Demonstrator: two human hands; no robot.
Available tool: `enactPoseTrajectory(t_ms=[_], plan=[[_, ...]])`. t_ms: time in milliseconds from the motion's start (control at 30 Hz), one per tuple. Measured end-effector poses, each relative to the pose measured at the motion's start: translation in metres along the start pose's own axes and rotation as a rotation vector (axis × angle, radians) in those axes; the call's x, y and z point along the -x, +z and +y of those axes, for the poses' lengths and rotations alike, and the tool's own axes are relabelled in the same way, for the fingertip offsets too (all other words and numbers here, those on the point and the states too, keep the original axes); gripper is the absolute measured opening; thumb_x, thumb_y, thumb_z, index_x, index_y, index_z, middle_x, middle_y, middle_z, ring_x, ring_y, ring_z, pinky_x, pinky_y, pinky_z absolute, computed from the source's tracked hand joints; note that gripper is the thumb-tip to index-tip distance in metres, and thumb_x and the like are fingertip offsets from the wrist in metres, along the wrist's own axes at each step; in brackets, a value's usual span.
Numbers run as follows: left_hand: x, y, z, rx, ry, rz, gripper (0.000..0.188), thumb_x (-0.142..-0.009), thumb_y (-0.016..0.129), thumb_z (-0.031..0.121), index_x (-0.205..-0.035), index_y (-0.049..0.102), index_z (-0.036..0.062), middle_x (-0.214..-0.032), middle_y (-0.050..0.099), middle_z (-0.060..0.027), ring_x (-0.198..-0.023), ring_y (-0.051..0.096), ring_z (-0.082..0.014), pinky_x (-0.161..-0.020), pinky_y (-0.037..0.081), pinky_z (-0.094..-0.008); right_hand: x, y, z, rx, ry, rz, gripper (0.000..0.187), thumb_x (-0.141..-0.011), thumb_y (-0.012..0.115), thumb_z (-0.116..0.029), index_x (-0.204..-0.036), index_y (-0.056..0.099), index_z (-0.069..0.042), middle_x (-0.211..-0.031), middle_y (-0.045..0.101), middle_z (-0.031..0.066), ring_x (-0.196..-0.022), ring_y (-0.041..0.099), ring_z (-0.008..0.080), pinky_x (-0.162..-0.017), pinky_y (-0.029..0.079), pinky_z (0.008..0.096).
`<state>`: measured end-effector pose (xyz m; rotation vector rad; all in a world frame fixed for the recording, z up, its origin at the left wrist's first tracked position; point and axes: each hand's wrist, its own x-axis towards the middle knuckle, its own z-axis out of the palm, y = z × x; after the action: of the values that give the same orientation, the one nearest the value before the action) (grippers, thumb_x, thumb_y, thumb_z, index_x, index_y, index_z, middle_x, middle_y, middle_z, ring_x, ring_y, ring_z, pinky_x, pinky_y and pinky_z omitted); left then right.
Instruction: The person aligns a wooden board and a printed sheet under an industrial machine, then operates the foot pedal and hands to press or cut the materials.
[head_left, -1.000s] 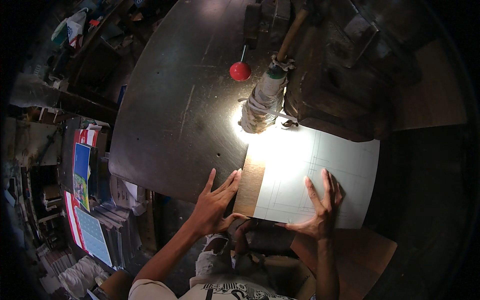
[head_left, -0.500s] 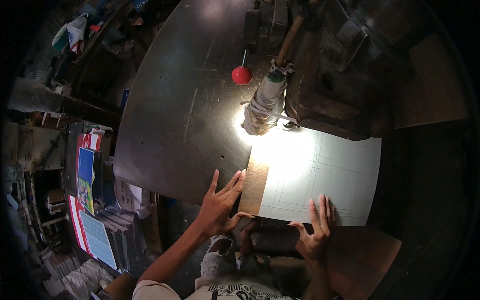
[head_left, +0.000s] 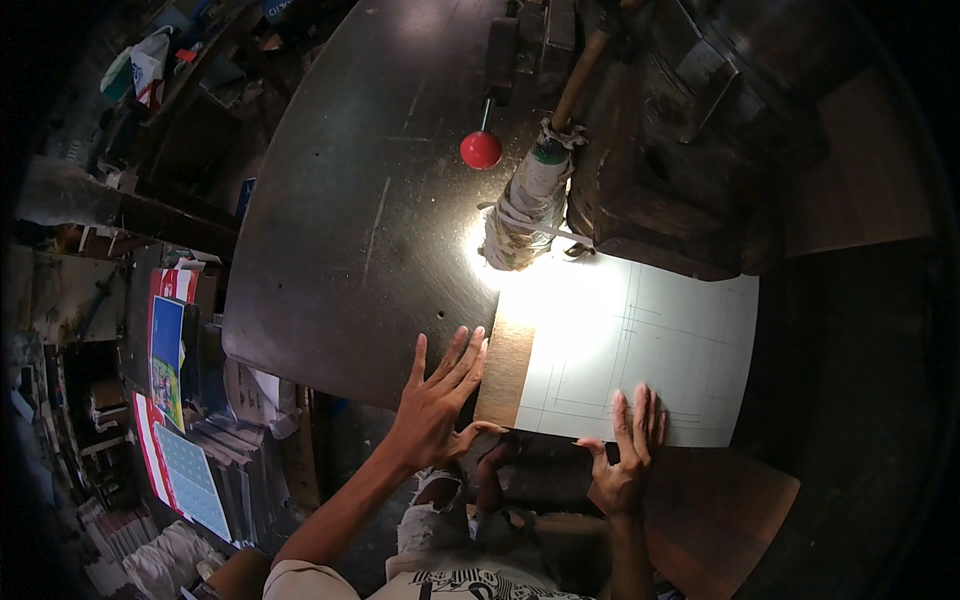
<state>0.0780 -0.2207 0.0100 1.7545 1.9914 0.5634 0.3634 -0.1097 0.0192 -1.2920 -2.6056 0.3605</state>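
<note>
A thin board [head_left: 505,372] with bare wood along its left strip lies on the machine table. White paper [head_left: 680,350] with pencil-drawn straight lines covers the rest of it. My left hand [head_left: 437,390] is open, fingers spread against the board's left edge and on the dark table, thumb at the near left corner. My right hand [head_left: 628,455] is open too. Its fingers lie on the paper's near right part, with the thumb by the near edge. A cloth-wrapped lamp [head_left: 527,210] glares over the far left of the sheet, washing out the lines there.
The dark metal table [head_left: 330,250] has a curved left edge. Beyond the sheet stands a heavy dark machine body [head_left: 670,190]. A red ball knob [head_left: 481,150] hangs from a rod beside the lamp. Cluttered shelves and stacked boards [head_left: 235,460] fill the left side.
My left fingers have spread a little wider and shifted slightly up the board's edge. The whole view has drifted slightly; the right hand stays at nearly the same place on the paper.
</note>
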Motion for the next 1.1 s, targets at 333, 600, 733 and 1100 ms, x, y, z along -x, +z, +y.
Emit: enactPoseTrajectory(t_ms=[333, 600, 733, 1100], plan=[[-0.011, 0.004, -0.002, 0.005, -0.012, -0.012, 0.1, -0.085, 0.077, 0.048, -0.159, 0.032, -0.0029, -0.171, 0.025, -0.0161, -0.161, 0.013, -0.0299, -0.126, -0.004, -0.0645, -0.009, 0.003, 0.007, 0.044, 0.002, -0.04, 0.078, -0.097, 0.058, -0.058, -0.154, 0.049, -0.006, -0.165, 0.034, 0.0232, -0.154, 0.03, 0.0445, -0.125, 0.02, 0.0588], [-0.014, 0.006, -0.005, -0.002, -0.008, -0.012, 0.103, -0.084, 0.079, 0.047, -0.16, 0.029, -0.002, -0.171, 0.025, -0.0155, -0.161, 0.013, -0.0301, -0.126, -0.004, -0.0648, -0.012, 0.003, 0.007, 0.014, 0.021, -0.059, 0.075, -0.1, 0.054, -0.057, -0.155, 0.048, -0.007, -0.167, 0.031, 0.0232, -0.155, 0.027, 0.0443, -0.125, 0.018, 0.0592], [-0.016, 0.003, -0.004, -0.005, -0.009, -0.018, 0.102, -0.085, 0.078, 0.048, -0.16, 0.029, -0.0023, -0.171, 0.025, -0.016, -0.161, 0.014, -0.0305, -0.126, -0.002, -0.0652, -0.014, 0.003, 0.005, 0.016, 0.032, -0.066, 0.075, -0.101, 0.053, -0.058, -0.155, 0.048, -0.007, -0.167, 0.031, 0.0233, -0.155, 0.027, 0.0445, -0.125, 0.017, 0.0594], [-0.021, 0.004, -0.005, -0.007, -0.003, -0.01, 0.099, -0.086, 0.077, 0.049, -0.157, 0.034, -0.005, -0.17, 0.027, -0.0176, -0.16, 0.017, -0.032, -0.126, 0.0, -0.0651, -0.016, 0.008, 0.009, 0.039, 0.014, -0.041, 0.076, -0.095, 0.067, -0.052, -0.156, 0.048, -0.011, -0.167, 0.031, 0.0229, -0.154, 0.029, 0.0444, -0.123, 0.02, 0.0648]])
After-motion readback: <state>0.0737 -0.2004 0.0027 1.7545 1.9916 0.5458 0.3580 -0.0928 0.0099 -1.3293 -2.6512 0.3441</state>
